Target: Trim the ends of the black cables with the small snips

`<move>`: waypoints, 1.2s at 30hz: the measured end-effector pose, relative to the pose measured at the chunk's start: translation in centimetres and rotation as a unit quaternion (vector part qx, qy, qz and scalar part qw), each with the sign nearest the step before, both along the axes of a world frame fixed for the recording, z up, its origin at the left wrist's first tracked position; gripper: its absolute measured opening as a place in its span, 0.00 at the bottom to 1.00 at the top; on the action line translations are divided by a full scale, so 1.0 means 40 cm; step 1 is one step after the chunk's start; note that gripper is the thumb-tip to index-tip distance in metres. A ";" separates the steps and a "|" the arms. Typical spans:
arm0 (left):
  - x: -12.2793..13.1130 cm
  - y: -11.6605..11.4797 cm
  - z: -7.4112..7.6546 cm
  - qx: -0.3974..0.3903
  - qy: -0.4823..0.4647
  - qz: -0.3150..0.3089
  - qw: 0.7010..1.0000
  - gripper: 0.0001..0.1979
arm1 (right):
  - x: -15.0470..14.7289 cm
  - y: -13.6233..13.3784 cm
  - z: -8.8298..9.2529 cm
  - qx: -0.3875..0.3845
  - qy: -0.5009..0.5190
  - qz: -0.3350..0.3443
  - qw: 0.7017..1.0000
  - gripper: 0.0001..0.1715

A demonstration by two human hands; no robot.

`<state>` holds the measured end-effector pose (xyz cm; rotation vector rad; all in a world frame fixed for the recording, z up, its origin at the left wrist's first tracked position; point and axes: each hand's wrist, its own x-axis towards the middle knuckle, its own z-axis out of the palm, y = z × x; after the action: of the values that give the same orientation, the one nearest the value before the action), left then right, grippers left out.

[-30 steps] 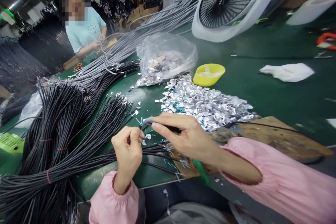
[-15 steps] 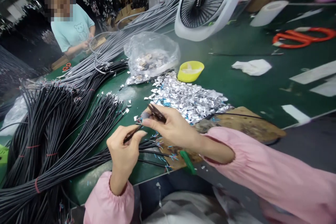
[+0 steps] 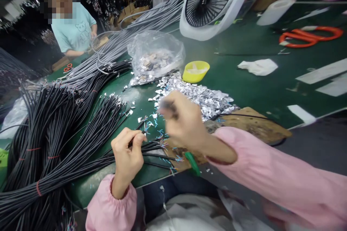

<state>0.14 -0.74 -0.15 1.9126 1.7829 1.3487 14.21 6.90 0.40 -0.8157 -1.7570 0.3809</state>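
Cable (image 3: 141, 127), likely light and bendy, pinched near its end by left hand (image 3: 127, 155) beside foil heap (image 3: 207, 99); grip of right hand (image 3: 184, 124) blurred, cannot tell.

Bare left hand (image 3: 127, 151) and right hand (image 3: 184, 122) of a worker in loose pink sleeves (image 3: 271, 173), gathered at the wrists by elastic cuffs (image 3: 119, 187).
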 end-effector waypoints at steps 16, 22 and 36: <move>-0.002 -0.003 -0.019 0.057 0.015 0.048 0.997 0.06 | -0.004 0.002 0.003 -0.241 -0.013 0.224 0.944 0.10; 0.000 -0.005 -0.001 0.120 0.006 0.113 0.986 0.04 | -0.017 -0.006 -0.010 -0.277 0.015 0.208 0.938 0.17; 0.008 -0.002 0.003 0.142 0.073 0.134 0.978 0.04 | -0.016 -0.012 -0.008 -0.263 0.006 0.250 0.932 0.15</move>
<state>0.44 -0.83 -0.03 2.0127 2.0775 1.6707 13.56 6.41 0.09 -0.7121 -1.8642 1.2333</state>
